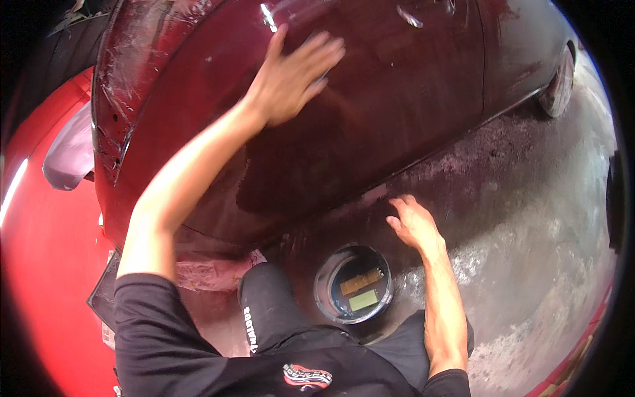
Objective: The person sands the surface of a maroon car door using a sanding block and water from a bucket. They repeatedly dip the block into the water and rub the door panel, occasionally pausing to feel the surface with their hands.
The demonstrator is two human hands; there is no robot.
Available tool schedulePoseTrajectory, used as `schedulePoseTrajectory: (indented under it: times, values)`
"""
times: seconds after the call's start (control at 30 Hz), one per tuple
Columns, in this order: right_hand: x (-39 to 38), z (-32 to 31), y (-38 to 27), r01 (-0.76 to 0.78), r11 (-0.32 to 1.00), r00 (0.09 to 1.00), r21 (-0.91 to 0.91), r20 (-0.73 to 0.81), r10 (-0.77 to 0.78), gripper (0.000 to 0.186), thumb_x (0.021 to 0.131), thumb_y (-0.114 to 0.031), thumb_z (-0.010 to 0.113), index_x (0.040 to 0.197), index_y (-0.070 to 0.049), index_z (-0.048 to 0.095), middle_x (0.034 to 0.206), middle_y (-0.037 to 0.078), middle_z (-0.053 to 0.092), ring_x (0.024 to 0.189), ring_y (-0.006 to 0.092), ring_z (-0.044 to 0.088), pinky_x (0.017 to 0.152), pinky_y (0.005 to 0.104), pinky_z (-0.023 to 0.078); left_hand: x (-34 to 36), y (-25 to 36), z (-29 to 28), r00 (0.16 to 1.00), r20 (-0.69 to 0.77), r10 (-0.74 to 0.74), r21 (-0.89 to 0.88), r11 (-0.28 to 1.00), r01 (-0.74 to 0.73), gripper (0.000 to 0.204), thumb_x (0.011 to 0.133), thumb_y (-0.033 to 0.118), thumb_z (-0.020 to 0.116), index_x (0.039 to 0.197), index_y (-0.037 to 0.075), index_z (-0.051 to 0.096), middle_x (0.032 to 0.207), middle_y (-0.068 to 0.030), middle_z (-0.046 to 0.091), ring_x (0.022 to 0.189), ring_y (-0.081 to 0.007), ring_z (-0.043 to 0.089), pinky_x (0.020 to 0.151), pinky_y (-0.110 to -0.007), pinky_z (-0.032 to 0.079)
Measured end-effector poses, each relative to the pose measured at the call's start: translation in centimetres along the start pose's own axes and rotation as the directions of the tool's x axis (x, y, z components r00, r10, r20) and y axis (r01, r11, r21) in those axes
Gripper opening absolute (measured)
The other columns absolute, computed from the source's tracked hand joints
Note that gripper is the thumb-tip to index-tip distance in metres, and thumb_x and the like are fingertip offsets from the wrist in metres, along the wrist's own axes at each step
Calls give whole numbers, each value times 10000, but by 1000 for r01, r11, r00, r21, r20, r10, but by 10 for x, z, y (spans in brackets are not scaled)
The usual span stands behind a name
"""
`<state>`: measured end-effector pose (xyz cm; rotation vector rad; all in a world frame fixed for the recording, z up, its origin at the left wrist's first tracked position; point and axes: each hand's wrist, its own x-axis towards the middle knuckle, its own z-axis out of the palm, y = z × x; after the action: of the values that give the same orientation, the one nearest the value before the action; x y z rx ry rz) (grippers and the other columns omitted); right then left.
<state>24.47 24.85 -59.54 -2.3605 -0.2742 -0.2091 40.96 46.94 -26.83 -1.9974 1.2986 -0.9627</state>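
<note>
My left hand [291, 83] presses flat, fingers spread, on the far maroon car panel [397, 99]. My right hand [413, 223] rests loosely spread on the wet floor [529, 218] beside the near bucket [354, 283]

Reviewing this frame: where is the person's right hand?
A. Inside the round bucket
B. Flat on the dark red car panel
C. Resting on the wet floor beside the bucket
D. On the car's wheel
C: the right hand is spread on the wet floor just past the bucket, while the left hand presses on the car panel.
</note>
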Motion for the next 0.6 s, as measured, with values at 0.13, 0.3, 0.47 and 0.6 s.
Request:
schedulePoseTrajectory:
  times: [0.13, 0.3, 0.47, 0.6]
  values:
    - [7, 17, -20, 19, 999, 998, 38, 59, -21, 469, 967, -240, 736, 1377, -34, 642, 1343, 251, 636, 1206, 438, 668, 1024, 506, 563, 142, -2, 28, 1000, -5, -26, 240, 971, 27, 609, 1131, 381, 351, 1689, 142, 298, 1773, 24, 260, 1646, -175, 177, 1292, -696, -8]
    - [8, 13, -11, 74, 995, 997, 61, 13, -75, 459, 975, -239, 730, 1376, -33, 643, 1324, 251, 640, 1202, 438, 667, 1032, 509, 557, -28, -3, -16, 990, 121, 67, 33, 997, -72, 611, 1095, 292, 504, 1679, 202, 347, 1757, 19, 313, 1633, -181, 242, 1284, -668, 46]
    - [0, -5, 2, -36, 998, 998, -47, 46, 39, 454, 960, -232, 747, 1362, -45, 651, 1323, 235, 645, 1196, 427, 673, 1017, 502, 566, -186, 7, -53, 832, 555, -1, 67, 997, -44, 669, 1078, 353, 552, 1695, 255, 314, 1771, 78, 265, 1638, -139, 203, 1297, -669, 38]
    - [-5, -5, -19, 76, 997, 994, 16, -82, -74, 474, 942, -224, 761, 1366, -40, 652, 1332, 234, 647, 1193, 409, 684, 1020, 488, 571, -43, 47, 26, 979, 129, 157, 50, 985, -165, 612, 1116, 358, 478, 1690, 218, 319, 1769, 64, 278, 1629, -137, 232, 1304, -617, 75]
